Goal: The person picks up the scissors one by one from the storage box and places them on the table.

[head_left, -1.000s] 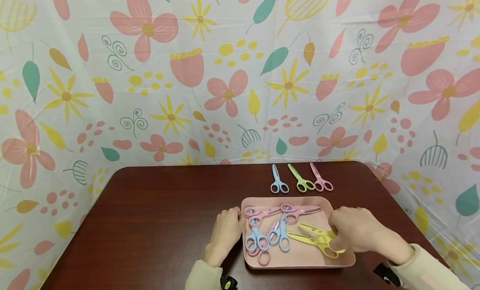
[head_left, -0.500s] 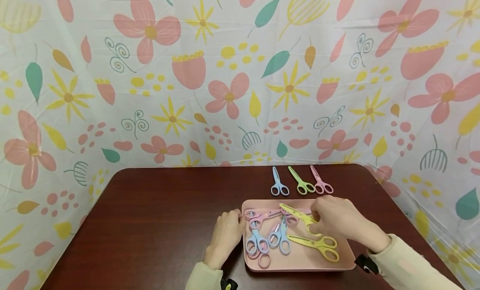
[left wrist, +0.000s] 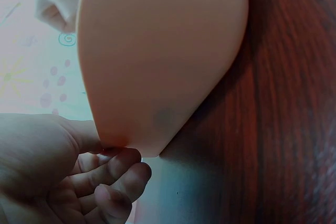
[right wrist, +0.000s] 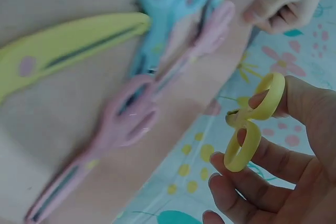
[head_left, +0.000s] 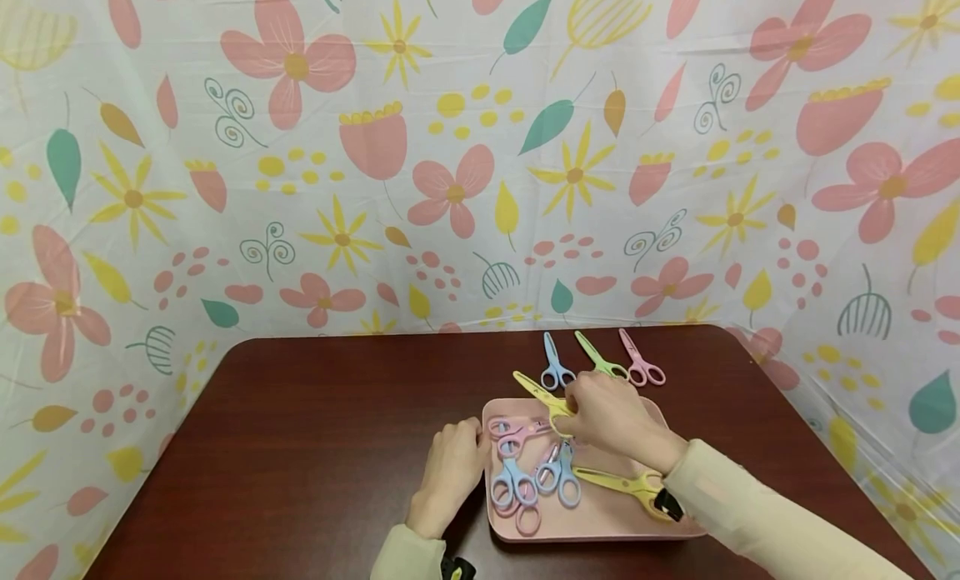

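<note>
My right hand (head_left: 618,417) holds yellow scissors (head_left: 534,388) above the back rim of a pink tray (head_left: 585,523), blades pointing to the back left. In the right wrist view, thumb and finger grip their yellow handle loops (right wrist: 270,98). At the tray's left side, my left hand (head_left: 450,472) pinches the edge, as the left wrist view shows with thumb and fingertips at the tray's wall (left wrist: 163,51). Inside lie another pair of yellow scissors (head_left: 606,480), blue scissors (head_left: 513,482) and pink scissors (head_left: 517,441). My right hand and sleeve hide part of the tray's contents.
Behind the tray, blue scissors (head_left: 551,355), green scissors (head_left: 594,351) and pink scissors (head_left: 636,359) lie in a row, the green handles partly hidden by my right hand. Dark brown tabletop (head_left: 337,447) extends to the left. A flowered cloth (head_left: 450,188) hangs behind the table.
My right hand has lifted the yellow scissors out from the tray's right side and carried them left and back, over the rim. The left hand stays at the tray's edge.
</note>
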`<state>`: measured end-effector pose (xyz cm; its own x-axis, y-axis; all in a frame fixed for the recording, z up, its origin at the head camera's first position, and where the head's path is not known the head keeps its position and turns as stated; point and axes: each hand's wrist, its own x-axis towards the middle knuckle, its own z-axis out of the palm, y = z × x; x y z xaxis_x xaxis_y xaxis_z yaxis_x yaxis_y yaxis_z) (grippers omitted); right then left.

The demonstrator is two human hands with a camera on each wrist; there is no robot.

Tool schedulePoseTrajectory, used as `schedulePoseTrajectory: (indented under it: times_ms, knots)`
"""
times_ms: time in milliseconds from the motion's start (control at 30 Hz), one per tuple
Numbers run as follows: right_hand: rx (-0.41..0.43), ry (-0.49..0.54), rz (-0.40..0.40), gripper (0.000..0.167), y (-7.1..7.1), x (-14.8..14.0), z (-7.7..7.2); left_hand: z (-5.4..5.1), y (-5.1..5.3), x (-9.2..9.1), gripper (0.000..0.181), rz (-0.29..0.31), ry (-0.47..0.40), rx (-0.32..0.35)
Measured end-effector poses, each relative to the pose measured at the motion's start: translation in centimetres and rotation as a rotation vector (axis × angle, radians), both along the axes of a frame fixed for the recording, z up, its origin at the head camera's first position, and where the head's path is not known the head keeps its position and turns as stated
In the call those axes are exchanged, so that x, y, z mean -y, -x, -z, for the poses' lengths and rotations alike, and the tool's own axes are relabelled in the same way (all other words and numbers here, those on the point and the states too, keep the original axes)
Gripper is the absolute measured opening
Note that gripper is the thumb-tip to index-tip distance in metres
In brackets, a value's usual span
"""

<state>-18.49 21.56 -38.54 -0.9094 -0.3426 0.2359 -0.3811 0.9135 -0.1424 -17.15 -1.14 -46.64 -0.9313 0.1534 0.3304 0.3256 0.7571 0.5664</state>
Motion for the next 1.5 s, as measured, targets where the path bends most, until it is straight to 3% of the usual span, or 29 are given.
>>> schedulePoseTrajectory:
  times_ms: [400,867,1167,1500]
  knots:
    - [-0.02,0.049,0.048,0.043,3.9,2.8,-0.2,0.0,0.1,0.2,0.037,0.007,0.001,0.019]
    - [0.126,0.049,0.24,0.041,7.7,5.0,1.3,-0.1,0.0,0.2,0.037,0.016,-0.003,0.009]
    - [0.211,0.055,0.317,0.035,9.7,6.3,1.9,-0.1,0.1,0.3,0.037,0.02,-0.006,0.013]
    - [0.23,0.01,0.397,0.033,11.3,7.6,3.2,-0.2,0.1,0.2,0.036,0.022,-0.002,0.018]
